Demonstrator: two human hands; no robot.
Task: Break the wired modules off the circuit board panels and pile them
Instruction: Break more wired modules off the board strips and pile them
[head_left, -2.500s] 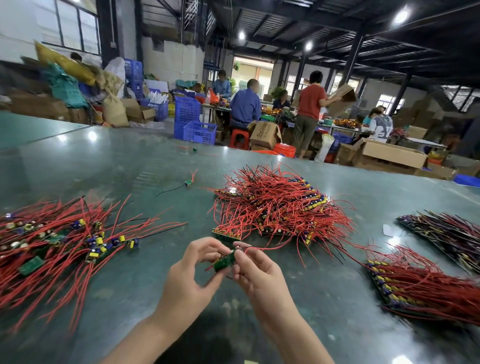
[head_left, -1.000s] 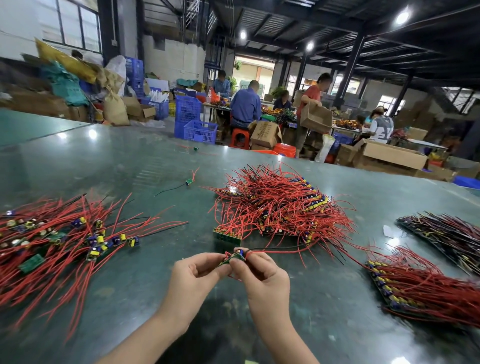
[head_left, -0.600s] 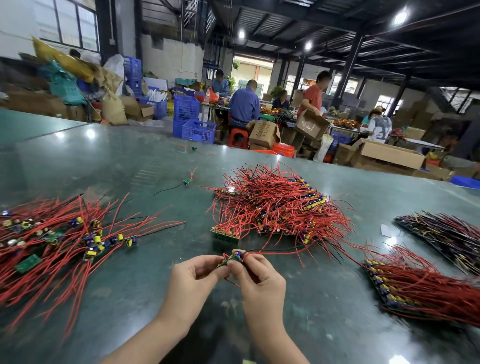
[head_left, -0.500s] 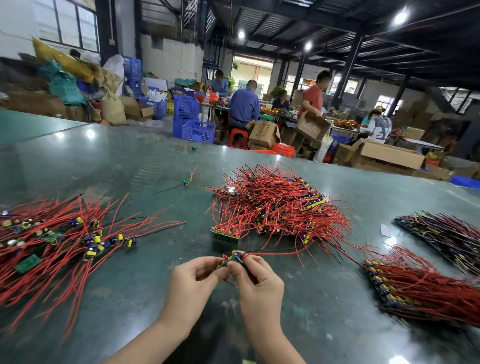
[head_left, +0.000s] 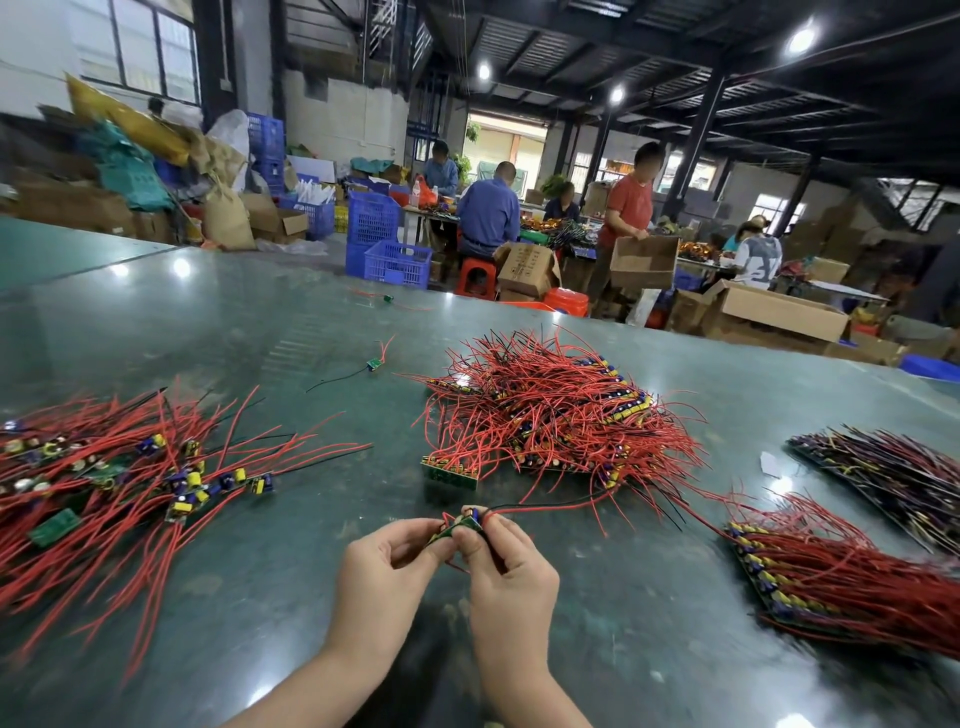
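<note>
Left hand (head_left: 387, 564) and right hand (head_left: 506, 558) pinch one small green circuit-board piece with red and black wires (head_left: 458, 526) between their fingertips, above the dark green table (head_left: 623, 623)

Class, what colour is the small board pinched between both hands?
Green, seen in the head view: small board.

Both hands meet above the dark green table (head_left: 260, 322): the left hand (head_left: 387, 564) and the right hand (head_left: 506, 564) pinch a small green board piece (head_left: 457, 526) between thumbs and fingertips, its red and black wires trailing right. Just beyond lies a short green strip (head_left: 449, 470) at the edge of the middle heap of red-wired boards (head_left: 556, 415). A spread pile of separated modules (head_left: 104, 483) lies to the left, and stacked panels (head_left: 841, 577) to the right. A lone module (head_left: 373, 365) sits farther back.
</note>
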